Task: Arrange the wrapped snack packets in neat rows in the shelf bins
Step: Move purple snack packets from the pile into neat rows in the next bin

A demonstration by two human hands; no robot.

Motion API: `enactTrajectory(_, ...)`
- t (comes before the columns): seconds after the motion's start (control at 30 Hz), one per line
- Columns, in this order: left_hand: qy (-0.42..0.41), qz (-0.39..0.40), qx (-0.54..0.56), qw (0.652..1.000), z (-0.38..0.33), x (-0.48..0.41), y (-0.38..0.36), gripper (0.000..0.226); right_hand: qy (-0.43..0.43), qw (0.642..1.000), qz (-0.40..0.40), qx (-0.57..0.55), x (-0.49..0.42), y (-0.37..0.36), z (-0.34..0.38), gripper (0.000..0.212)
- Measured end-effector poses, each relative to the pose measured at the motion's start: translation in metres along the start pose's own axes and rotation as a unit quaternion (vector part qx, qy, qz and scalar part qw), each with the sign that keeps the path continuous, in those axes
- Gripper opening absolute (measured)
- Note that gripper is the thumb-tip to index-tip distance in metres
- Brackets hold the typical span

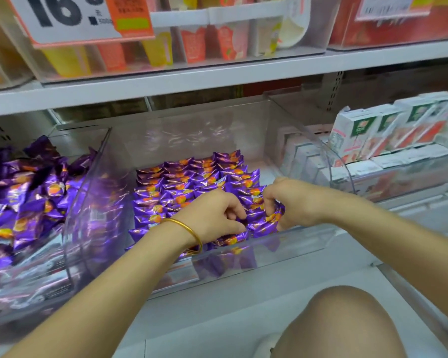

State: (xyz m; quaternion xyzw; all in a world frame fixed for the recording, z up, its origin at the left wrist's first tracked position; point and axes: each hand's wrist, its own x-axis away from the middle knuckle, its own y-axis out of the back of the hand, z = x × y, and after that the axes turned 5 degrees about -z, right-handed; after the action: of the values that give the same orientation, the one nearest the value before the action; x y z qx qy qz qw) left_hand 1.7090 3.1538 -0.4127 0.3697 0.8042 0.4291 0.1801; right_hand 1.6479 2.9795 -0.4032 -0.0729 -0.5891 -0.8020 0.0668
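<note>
Purple foil snack packets [192, 177] with orange print lie in tidy rows inside the middle clear bin [282, 245]. At the bin's front right, both hands work on the nearest packets. My left hand [215, 215], with a gold bangle on its wrist, has curled fingers pinching a purple packet [254, 218]. My right hand [287, 202] grips a purple packet [272, 218] from the other side. The packets under the hands are partly hidden. A loose heap of the same purple packets [26, 197] fills the left clear bin [88, 197].
White and red cartons [388, 133] stand in the bin to the right. The shelf above [217, 73] holds clear bins of orange and yellow packs, with a price sign [70, 16]. My bare knee [342, 324] is at the bottom right.
</note>
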Motion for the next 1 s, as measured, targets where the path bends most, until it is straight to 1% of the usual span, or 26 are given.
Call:
enactTrajectory(0.13,0.009,0.002,0.013,1.0,-0.001,0.0,0.0,0.021,-0.025,0.999,0.034,0.034,-0.003,-0.001,0.004,0.031)
enactTrajectory(0.23,0.016,-0.003,0.022,1.0,-0.001,0.001,0.001,0.02,-0.024,0.999,0.027,0.005,-0.006,-0.004,0.01,0.029)
enactTrajectory(0.37,0.026,-0.012,0.036,0.999,0.001,0.003,0.004,0.018,-0.033,0.999,0.023,-0.012,-0.008,-0.008,0.013,0.035)
enactTrajectory(0.47,0.028,-0.025,0.039,0.999,0.003,0.007,0.01,0.016,-0.058,0.996,0.035,-0.061,-0.005,-0.005,0.01,0.043)
enactTrajectory(0.53,0.019,-0.047,0.035,0.998,0.003,0.011,0.016,0.015,-0.075,0.992,0.037,-0.095,0.0,-0.002,0.01,0.048)
enactTrajectory(0.6,0.002,-0.08,0.031,0.996,0.002,0.017,0.024,0.015,-0.084,0.993,0.039,-0.076,0.004,0.004,0.014,0.048)
enactTrajectory(0.67,-0.013,-0.124,0.038,0.992,0.0,0.028,0.033,0.014,-0.1,0.993,0.026,-0.05,0.008,0.013,0.023,0.043)
enactTrajectory(0.73,-0.02,-0.169,0.055,0.984,-0.001,0.044,0.045,0.014,-0.109,0.994,-0.015,-0.019,0.012,0.023,0.037,0.034)
enactTrajectory(0.8,-0.024,-0.219,0.081,0.972,0.0,0.065,0.058,0.016,-0.077,0.993,-0.088,0.022,0.013,0.031,0.056,0.029)
enactTrajectory(0.83,-0.025,-0.248,0.093,0.964,0.002,0.077,0.066,0.017,-0.046,0.99,-0.129,0.019,0.012,0.034,0.068,0.026)
enactTrajectory(0.9,-0.02,-0.307,0.107,0.945,0.013,0.101,0.081,0.021,0.029,0.981,-0.191,-0.022,0.009,0.035,0.1,0.021)
enactTrajectory(1.0,0.004,-0.381,0.089,0.92,0.043,0.139,0.107,0.025,0.135,0.96,-0.223,-0.104,0.005,0.03,0.162,0.017)
